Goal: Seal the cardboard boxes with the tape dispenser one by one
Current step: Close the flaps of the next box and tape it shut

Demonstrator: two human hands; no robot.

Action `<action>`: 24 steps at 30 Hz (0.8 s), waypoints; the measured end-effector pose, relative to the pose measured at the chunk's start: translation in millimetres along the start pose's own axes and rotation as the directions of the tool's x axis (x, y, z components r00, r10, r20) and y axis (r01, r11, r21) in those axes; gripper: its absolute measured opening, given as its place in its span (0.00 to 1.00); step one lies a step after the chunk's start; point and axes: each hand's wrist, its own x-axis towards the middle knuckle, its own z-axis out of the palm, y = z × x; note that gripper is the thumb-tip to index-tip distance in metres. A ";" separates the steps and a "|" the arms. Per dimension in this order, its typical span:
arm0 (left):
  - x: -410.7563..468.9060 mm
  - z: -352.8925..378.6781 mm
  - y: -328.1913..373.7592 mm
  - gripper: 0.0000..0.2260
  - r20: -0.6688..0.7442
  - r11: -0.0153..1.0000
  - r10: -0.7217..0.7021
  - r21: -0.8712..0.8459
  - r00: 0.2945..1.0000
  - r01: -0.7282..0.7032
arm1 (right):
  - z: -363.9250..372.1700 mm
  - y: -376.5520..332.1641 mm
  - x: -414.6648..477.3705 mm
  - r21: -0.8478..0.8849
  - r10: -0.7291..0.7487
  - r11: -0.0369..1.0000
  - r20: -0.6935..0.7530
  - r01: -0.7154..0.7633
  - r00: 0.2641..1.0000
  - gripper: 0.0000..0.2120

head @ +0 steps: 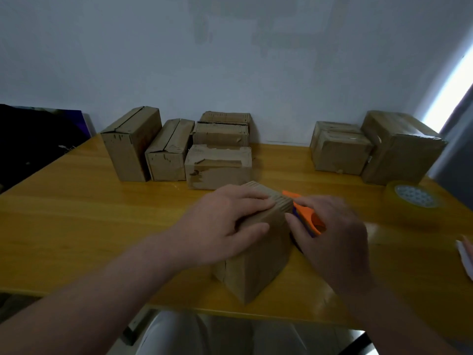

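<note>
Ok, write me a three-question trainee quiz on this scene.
1. True or false: the left hand lies on top of the near box.
2. What colour is the dispenser at the right hand? A green, B orange, C white.
3. Where does the spare tape roll lie?
Key: 1 true; 2 B; 3 on the table, at the right.

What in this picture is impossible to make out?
1. Dispenser: head view, mostly hidden by the right hand and box.
2. Right hand: motion-blurred, grip unclear.
3. Box top seam: covered by the left hand.
4. White thing: cut off by the right edge.
</note>
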 end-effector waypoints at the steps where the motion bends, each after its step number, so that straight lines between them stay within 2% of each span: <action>1: -0.8 4.2 3.0 0.24 -0.029 0.997 0.048 0.063 0.998 -0.046 | -0.6 1.3 -3.5 -0.015 -0.067 0.998 -0.047 0.066 0.997 0.10; 5: -4.7 21.3 11.3 0.20 -0.134 0.971 0.175 0.188 0.975 -0.149 | -1.1 3.1 -17.1 -0.042 -0.270 0.963 -0.076 0.268 0.960 0.09; 10: -7.1 28.8 9.9 0.20 -0.189 0.970 0.195 0.184 0.962 -0.160 | 1.4 1.4 -26.2 -0.087 -0.342 0.938 -0.068 0.336 0.937 0.11; 16: -10.3 30.1 9.8 0.19 -0.208 0.975 0.183 0.167 0.961 -0.150 | 6.3 -5.9 -20.8 -0.059 -0.303 0.952 -0.050 0.300 0.952 0.13; 21: -10.6 29.2 9.1 0.19 -0.200 0.975 0.170 0.176 0.965 -0.135 | 4.8 -9.5 -12.9 0.023 -0.232 0.973 0.040 0.231 0.972 0.16; 24: -11.3 29.1 11.2 0.19 -0.194 0.971 0.163 0.203 0.967 -0.124 | 0.0 -8.6 -5.6 0.092 -0.163 0.983 0.017 0.160 0.987 0.14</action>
